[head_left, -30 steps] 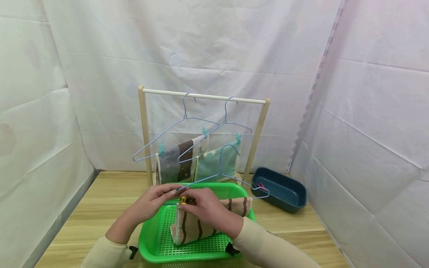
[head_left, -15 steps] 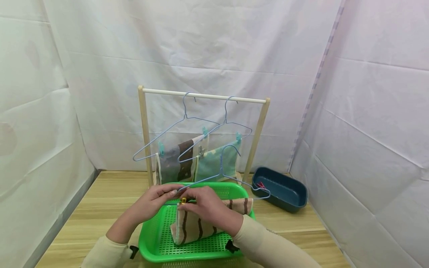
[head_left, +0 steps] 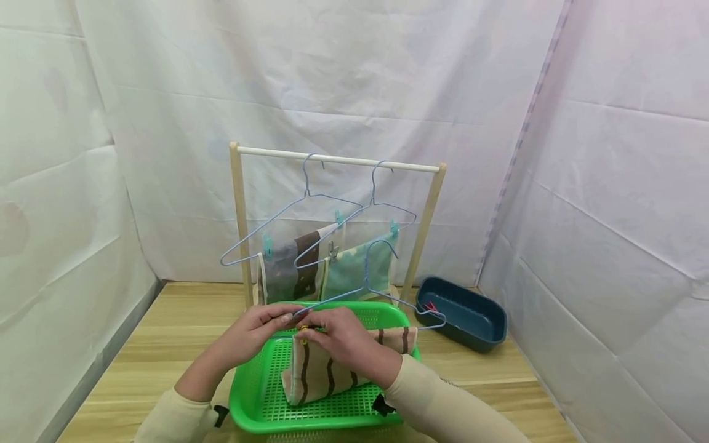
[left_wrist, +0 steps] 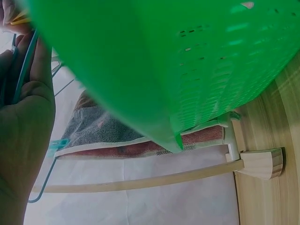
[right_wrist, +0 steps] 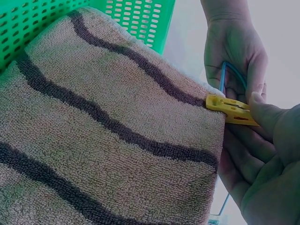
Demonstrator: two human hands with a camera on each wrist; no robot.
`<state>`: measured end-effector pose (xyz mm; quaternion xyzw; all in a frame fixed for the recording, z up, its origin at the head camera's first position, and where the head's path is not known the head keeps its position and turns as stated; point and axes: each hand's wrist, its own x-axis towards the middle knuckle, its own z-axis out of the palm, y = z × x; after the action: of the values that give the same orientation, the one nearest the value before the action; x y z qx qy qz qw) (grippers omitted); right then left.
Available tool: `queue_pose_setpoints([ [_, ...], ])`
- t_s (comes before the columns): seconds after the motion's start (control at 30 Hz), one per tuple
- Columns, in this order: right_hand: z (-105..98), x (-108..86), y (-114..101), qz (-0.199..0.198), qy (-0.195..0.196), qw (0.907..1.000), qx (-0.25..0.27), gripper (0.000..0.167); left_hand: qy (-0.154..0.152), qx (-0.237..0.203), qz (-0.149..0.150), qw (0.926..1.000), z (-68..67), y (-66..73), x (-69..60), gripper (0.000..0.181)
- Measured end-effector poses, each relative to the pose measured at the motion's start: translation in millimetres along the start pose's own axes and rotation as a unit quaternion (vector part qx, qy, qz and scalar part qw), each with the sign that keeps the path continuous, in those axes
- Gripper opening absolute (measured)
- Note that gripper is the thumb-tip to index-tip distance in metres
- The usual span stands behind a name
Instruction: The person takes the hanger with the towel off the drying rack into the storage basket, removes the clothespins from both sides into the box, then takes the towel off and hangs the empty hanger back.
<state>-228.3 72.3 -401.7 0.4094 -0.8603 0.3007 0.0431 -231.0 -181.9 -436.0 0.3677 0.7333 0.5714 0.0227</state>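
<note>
In the head view my left hand [head_left: 252, 333] grips the left end of a blue wire hanger [head_left: 366, 267], whose hook points up. A beige towel with brown wavy stripes [head_left: 327, 372] lies folded over the hanger's lower bar, above and partly inside a green basket [head_left: 310, 424]. My right hand [head_left: 344, 339] pinches a yellow clothespin [right_wrist: 229, 110] between thumb and fingers. In the right wrist view, the clothespin's jaws sit over the towel's top corner, close beside the hanger's bent end. Only part of my left hand [left_wrist: 23, 117] shows in the left wrist view, with hanger wire across its fingers.
Behind the basket stands a wooden rack with a white bar [head_left: 343, 159]. Two blue hangers hang there, bearing a grey-brown towel [head_left: 282, 271] and a green towel [head_left: 360, 264] held by clips. A dark blue bin [head_left: 462, 314] at right holds red clothespins [head_left: 430, 307].
The yellow clothespin has tipped slightly, and my right thumb and fingers have shifted around it. My left hand, the hanger and the towel stay almost where they were.
</note>
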Motion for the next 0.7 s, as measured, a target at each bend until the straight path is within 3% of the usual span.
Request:
queue_pose_setpoints([
  [0.23,1.7,-1.8,0.9,-0.012,0.017,0.9997,0.01,0.019,0.001,-0.019,-0.01,0.9998,0.1,1.7,-2.1,0.038],
  [0.7,0.5,-3.4,-0.3,-0.06,0.091,0.9937,0.025,0.021,0.006,-0.023,0.008,0.9997,-4.8,2.6,0.5,0.036],
])
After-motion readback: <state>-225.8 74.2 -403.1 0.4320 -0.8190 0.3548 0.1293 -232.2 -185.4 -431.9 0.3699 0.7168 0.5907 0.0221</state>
